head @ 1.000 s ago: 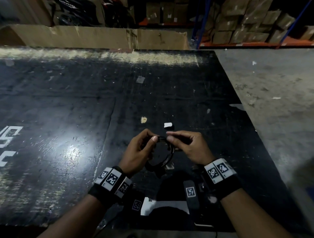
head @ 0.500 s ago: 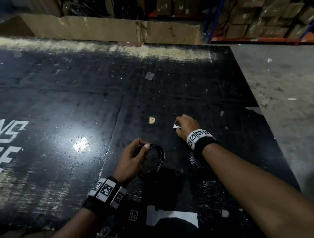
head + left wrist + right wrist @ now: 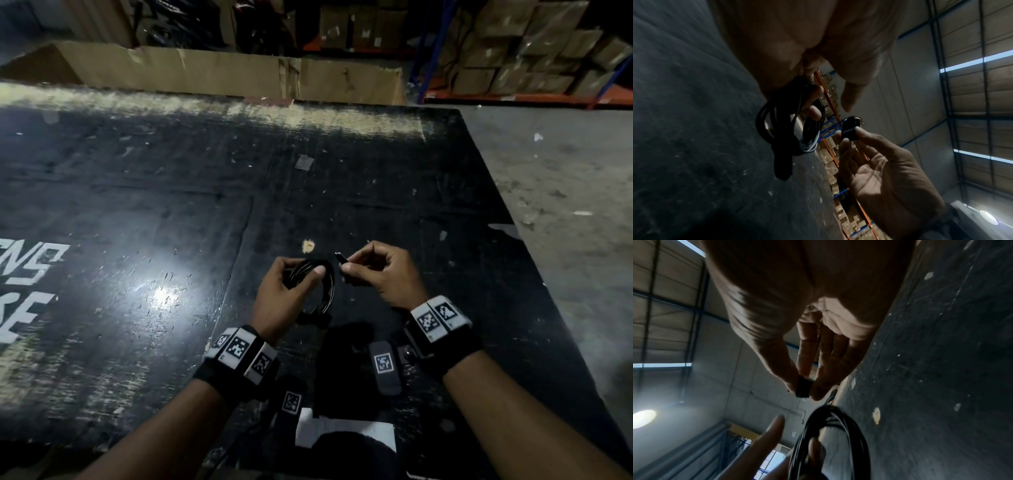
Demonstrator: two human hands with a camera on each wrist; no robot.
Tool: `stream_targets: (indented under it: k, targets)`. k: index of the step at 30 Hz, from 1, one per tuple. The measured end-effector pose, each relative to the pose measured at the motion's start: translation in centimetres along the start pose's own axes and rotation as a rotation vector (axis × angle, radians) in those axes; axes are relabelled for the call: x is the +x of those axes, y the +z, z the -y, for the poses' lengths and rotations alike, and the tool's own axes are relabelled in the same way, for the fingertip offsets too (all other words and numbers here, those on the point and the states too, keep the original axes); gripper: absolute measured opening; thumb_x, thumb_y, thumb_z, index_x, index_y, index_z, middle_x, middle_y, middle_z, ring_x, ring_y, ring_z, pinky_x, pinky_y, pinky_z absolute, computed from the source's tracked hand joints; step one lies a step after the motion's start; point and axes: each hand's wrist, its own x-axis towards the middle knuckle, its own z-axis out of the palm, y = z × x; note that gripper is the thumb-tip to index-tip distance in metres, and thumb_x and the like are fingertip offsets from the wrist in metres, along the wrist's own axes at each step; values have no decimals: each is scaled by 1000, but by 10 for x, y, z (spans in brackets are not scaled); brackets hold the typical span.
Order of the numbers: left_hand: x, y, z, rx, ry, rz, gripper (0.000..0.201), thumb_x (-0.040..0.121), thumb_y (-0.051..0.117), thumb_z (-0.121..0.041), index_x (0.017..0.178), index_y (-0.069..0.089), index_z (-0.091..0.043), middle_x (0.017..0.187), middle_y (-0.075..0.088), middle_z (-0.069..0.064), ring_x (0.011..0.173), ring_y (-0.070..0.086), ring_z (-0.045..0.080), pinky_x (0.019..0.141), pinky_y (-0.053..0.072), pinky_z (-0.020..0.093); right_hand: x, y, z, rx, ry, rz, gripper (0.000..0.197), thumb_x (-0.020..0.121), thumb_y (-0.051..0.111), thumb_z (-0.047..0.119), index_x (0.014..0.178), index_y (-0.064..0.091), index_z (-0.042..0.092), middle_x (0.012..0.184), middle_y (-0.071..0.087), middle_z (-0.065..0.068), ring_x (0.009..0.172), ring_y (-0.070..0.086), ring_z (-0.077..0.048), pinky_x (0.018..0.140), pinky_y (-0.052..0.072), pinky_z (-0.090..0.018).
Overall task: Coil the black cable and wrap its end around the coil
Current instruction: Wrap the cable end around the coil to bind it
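The black cable is wound into a small coil [image 3: 323,291] that my left hand [image 3: 305,274] grips just above the black table [image 3: 171,205], thumb across the loops. In the left wrist view the coil [image 3: 781,123] hangs from my fingers with one black connector [image 3: 783,165] dangling below it. My right hand [image 3: 346,269] is close beside the coil on the right and pinches the cable's other black plug end [image 3: 340,258] between thumb and fingertips. The right wrist view shows that plug [image 3: 802,388] in the pinch, with the coil [image 3: 838,443] just beyond it.
A tan scrap [image 3: 308,245] lies on the table just beyond my hands. White lettering [image 3: 30,274] marks the table's left part. A large cardboard box [image 3: 222,72] runs along the far edge. To the right, the table ends at a concrete floor [image 3: 565,188]. A white sheet [image 3: 342,431] lies at the near edge.
My right hand had reached forward to the table beyond the coil. It has come back beside the coil with the black plug end pinched. The left hand kept hold of the coil.
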Motion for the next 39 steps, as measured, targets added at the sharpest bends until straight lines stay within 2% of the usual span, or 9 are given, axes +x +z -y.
stream_targets:
  k: [6,9,14,19,24,27,30,35,39]
  targets:
    - [-12,12,-20,51,98,57,63,66,87,-53,115,65,-20,108,79,0,103,76,15,95,62,47,-32,5,10,-23,-27,-44,11,77,83,5,78,72,5,80,77,-20,77,77,-35,76,64,-50]
    - [-19,12,-23,82,107,62,57,68,86,-50,113,66,-21,106,79,-1,102,76,14,95,62,47,-43,5,12,-159,-67,-64,13,74,84,13,76,72,9,74,78,-9,72,77,-25,71,64,-50]
    - [-30,15,-26,98,106,76,37,83,86,-19,114,67,-16,111,77,0,105,74,14,97,60,40,-58,5,13,-263,-67,-85,10,74,80,17,74,70,14,73,77,-4,71,77,-21,69,63,-52]
    - [-37,16,-31,130,120,91,32,86,83,-13,114,67,-14,109,77,-1,102,73,10,90,59,31,-72,8,17,-354,-121,-133,8,75,76,23,79,69,21,75,76,3,70,74,-9,69,63,-41]
    - [-41,19,-28,141,132,93,30,85,80,-10,111,67,-16,107,77,2,101,75,17,90,61,38,-81,12,27,-535,-190,-190,8,79,77,26,77,73,19,71,75,6,65,70,-4,61,58,-25]
    - [-40,21,-26,71,125,57,29,87,77,-4,112,67,-13,108,76,6,103,74,21,88,61,38,-82,15,24,-444,-137,-256,10,80,76,25,74,72,19,69,74,4,65,71,-10,59,60,-32]
    - [-39,23,-29,24,121,28,31,88,74,-1,115,66,-12,110,76,10,105,74,27,80,61,32,-80,19,23,-96,-27,-369,19,86,73,8,71,62,12,73,75,-10,66,76,-17,56,61,-33]
    - [-41,17,-34,89,276,-13,34,81,75,-23,113,66,-21,109,77,1,103,75,17,93,62,45,-83,25,33,145,61,-405,20,83,71,-7,79,57,6,64,63,-5,52,66,0,54,57,-20]
    - [-45,17,-33,134,357,14,29,85,73,-36,113,64,-30,106,77,-5,98,75,15,84,64,46,-82,27,33,314,131,-457,16,83,75,1,79,66,14,78,70,-10,77,70,-24,74,62,-38]
